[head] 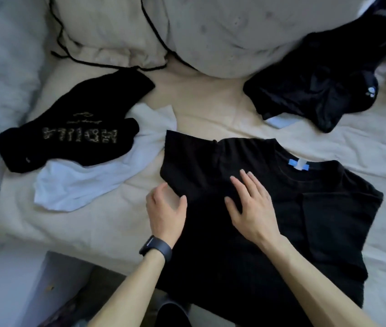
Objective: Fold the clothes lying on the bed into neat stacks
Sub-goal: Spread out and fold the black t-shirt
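Observation:
A black T-shirt (pixel 305 208) with a blue neck label lies flat on the bed in front of me, one sleeve folded over its body. My right hand (pixel 248 206) rests flat on its chest with straight fingers. My left hand (pixel 166 208), a black band on its wrist, curls its fingers and thumb round the shirt's left edge below the sleeve. A black top with leopard-print letters (pixel 69 135) lies at the left over a white garment (pixel 97 180). A crumpled pile of black clothes (pixel 317 86) sits at the upper right.
Large cream pillows (pixel 211 31) with black piping fill the far side of the bed. A pale fluffy blanket (pixel 1 79) lies along the left. The cream sheet (pixel 211 107) shows between the garments. The bed's near edge drops to the floor at lower left.

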Action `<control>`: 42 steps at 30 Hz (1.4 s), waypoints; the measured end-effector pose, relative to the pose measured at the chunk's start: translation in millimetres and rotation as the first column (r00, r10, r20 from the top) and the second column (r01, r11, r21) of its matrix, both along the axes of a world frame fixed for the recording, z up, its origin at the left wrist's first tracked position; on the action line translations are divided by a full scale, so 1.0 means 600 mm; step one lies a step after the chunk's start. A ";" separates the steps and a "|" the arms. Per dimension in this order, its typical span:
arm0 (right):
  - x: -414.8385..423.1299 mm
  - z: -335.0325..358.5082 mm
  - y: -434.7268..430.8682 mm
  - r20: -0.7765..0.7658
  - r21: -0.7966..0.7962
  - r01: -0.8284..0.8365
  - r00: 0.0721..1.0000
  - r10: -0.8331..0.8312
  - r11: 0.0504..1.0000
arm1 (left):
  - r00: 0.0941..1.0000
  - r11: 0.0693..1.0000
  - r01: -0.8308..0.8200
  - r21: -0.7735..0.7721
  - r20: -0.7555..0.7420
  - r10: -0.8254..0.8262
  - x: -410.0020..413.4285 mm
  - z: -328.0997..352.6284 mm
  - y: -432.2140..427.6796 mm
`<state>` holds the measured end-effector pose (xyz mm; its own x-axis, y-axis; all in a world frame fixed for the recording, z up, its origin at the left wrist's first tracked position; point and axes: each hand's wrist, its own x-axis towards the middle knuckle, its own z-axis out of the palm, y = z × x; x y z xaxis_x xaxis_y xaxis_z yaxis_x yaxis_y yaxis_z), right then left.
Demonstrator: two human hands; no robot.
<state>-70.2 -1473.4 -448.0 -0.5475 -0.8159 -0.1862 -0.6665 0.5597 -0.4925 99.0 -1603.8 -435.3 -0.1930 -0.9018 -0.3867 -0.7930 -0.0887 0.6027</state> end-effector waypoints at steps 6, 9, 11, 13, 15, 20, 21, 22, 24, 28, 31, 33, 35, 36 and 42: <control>-0.033 0.021 -0.267 0.097 0.239 -0.087 0.993 0.065 0.967 | 0.872 0.767 -0.301 0.567 -0.163 0.462 -0.012 -0.043 -0.125; -0.047 0.010 -0.350 0.187 0.461 -0.163 0.979 0.083 0.872 | 0.917 0.719 -0.142 0.680 -0.183 0.354 -0.030 -0.052 -0.150; -0.055 0.004 -0.383 0.215 0.442 -0.122 0.976 0.027 0.889 | 0.917 0.694 -0.068 0.717 -0.229 0.326 -0.027 -0.045 -0.162; -0.060 0.006 -0.401 0.305 0.292 -0.025 0.950 -0.068 0.956 | 0.858 0.678 -0.046 0.734 -0.318 0.403 -0.012 -0.040 -0.176; -0.062 0.012 -0.407 0.354 0.156 0.053 0.929 -0.106 0.986 | 0.791 0.651 -0.063 0.757 -0.361 0.495 0.006 -0.039 -0.186; -0.064 0.005 -0.386 0.178 0.315 -0.006 0.983 -0.053 0.949 | 0.944 0.855 -0.094 0.509 -0.226 0.239 0.037 -0.066 -0.204; -0.065 0.005 -0.386 0.150 0.366 -0.040 0.989 -0.016 0.930 | 0.943 0.854 -0.090 0.512 -0.231 0.238 0.040 -0.067 -0.205; -0.066 0.006 -0.391 0.147 0.403 -0.073 0.989 0.014 0.912 | 0.941 0.845 -0.071 0.530 -0.245 0.233 0.042 -0.067 -0.206; -0.062 0.010 -0.409 0.196 0.465 -0.133 0.980 0.045 0.875 | 0.957 0.822 0.027 0.569 -0.252 0.143 0.038 -0.061 -0.206; -0.049 0.018 -0.421 0.287 0.409 -0.170 0.956 0.050 0.897 | 0.972 0.894 0.056 0.445 -0.228 0.053 0.027 -0.044 -0.198; -0.051 0.065 -0.386 0.427 0.206 -0.001 0.900 -0.088 0.979 | 0.959 0.983 0.088 0.163 -0.280 -0.039 0.005 -0.004 -0.167; -0.062 0.106 -0.326 0.522 0.116 0.154 0.831 -0.192 0.981 | 0.936 0.969 0.179 -0.172 -0.275 -0.221 -0.011 0.025 -0.128; -0.078 0.139 -0.240 0.563 0.060 0.262 0.788 -0.250 0.963 | 0.866 0.849 0.301 -0.434 -0.250 -0.434 -0.021 0.046 -0.079; -0.085 0.150 -0.194 0.554 0.051 0.286 0.789 -0.266 0.957 | 0.810 0.775 0.367 -0.515 -0.233 -0.538 -0.023 0.049 -0.052; -0.121 0.097 0.008 0.288 0.509 0.094 0.918 -0.273 0.856 | 0.163 0.155 0.983 -0.102 0.079 -0.983 -0.017 -0.001 0.096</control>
<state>-142.9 -1468.6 -389.6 -0.5077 -0.4670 -0.7240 -0.3692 0.8772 -0.3069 88.5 -1546.4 -436.0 -0.9516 0.0138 -0.3069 -0.1635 0.8229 0.5441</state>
